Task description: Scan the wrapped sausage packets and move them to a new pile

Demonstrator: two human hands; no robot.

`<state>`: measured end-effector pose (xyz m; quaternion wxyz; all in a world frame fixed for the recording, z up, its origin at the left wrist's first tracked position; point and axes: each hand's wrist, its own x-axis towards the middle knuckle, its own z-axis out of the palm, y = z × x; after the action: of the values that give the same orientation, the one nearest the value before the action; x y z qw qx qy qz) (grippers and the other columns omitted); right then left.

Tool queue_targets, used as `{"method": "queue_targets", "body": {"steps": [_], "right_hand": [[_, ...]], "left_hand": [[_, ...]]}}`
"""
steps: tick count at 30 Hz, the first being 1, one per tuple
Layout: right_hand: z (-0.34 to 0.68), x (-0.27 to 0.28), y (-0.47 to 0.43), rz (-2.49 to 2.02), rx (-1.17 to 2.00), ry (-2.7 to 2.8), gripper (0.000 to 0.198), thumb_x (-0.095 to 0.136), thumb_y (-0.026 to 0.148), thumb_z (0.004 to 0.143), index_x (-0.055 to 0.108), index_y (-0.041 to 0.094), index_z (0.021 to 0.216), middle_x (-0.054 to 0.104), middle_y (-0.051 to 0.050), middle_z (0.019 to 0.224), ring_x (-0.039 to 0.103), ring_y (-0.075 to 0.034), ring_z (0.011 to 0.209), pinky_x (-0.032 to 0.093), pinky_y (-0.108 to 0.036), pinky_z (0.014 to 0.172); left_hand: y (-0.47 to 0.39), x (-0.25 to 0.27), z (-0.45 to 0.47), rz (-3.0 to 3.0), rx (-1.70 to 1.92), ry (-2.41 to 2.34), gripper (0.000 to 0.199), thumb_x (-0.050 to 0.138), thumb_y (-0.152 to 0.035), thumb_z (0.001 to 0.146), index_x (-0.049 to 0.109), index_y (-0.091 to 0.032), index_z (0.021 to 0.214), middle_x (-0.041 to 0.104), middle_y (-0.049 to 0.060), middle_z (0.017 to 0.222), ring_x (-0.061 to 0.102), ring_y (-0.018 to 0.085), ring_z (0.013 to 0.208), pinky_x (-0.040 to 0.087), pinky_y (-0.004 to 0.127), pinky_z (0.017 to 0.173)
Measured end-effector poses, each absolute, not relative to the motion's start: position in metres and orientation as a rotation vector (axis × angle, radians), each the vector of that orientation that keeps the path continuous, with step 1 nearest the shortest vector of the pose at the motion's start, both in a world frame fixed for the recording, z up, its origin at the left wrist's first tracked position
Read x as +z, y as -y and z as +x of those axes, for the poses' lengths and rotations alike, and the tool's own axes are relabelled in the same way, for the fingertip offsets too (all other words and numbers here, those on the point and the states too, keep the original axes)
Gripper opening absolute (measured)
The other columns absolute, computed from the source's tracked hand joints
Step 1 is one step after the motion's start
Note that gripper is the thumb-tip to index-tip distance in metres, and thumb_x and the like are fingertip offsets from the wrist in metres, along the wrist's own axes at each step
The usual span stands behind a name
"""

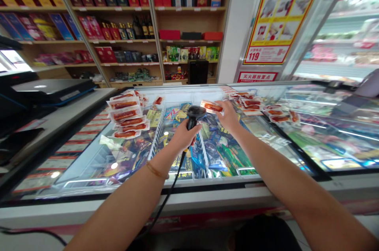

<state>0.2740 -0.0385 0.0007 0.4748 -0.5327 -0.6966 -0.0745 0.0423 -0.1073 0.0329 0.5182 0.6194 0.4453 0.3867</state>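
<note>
My left hand (187, 137) is closed round the handle of a black barcode scanner (196, 112), its cable running down toward me. Just right of the scanner head, my right hand (228, 116) grips the right end of a packaged sausage (212, 106), reddish-brown in clear and white wrapping. Both hands are above the glass top of a chest freezer. On the glass to the left lies a stack of packaged sausages (126, 114). Another pile of packaged sausages (248, 102) sits behind and to the right of my right hand, with a few more (280, 114) farther right.
The chest freezer (207, 185) holds bagged frozen goods in wire baskets (158, 130). At left stands a counter with a flat grey device (55, 87). Shelves (189, 9) with boxes and bottles line the back; a red and yellow poster (284, 17) hangs at right.
</note>
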Motion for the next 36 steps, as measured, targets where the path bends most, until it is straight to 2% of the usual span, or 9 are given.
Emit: {"method": "queue_targets", "body": {"steps": [10, 29, 36], "right_hand": [[0.273, 0.001, 0.039, -1.304, -0.175, 1.686, 0.039, 0.056, 0.019, 0.080, 0.060, 0.016, 0.119, 0.059, -0.014, 0.110, 0.054, -0.029, 0.108, 0.042, -0.046, 0.102], [0.275, 0.005, 0.041, -1.326, -0.227, 1.617, 0.037, 0.055, 0.017, 0.080, 0.060, 0.018, 0.117, 0.060, -0.013, 0.110, 0.055, -0.028, 0.108, 0.043, -0.047, 0.102], [0.275, 0.007, 0.041, -1.323, -0.211, 1.624, 0.037, 0.055, 0.019, 0.081, 0.060, 0.018, 0.118, 0.060, -0.013, 0.109, 0.054, -0.029, 0.111, 0.042, -0.047, 0.104]], "left_hand": [[0.112, 0.039, 0.043, 1.441, 0.924, -1.066, 0.024, 0.066, -0.037, 0.082, 0.047, -0.022, 0.082, 0.046, -0.007, 0.040, 0.043, 0.010, 0.034, 0.035, 0.021, 0.040], [0.119, 0.041, 0.043, 1.529, 0.867, -1.008, 0.026, 0.068, -0.036, 0.080, 0.051, -0.021, 0.093, 0.046, -0.009, 0.043, 0.044, 0.010, 0.035, 0.035, 0.021, 0.040], [0.120, 0.043, 0.043, 1.530, 0.883, -0.994, 0.027, 0.069, -0.038, 0.079, 0.051, -0.021, 0.090, 0.046, -0.008, 0.042, 0.043, 0.010, 0.034, 0.034, 0.021, 0.039]]}}
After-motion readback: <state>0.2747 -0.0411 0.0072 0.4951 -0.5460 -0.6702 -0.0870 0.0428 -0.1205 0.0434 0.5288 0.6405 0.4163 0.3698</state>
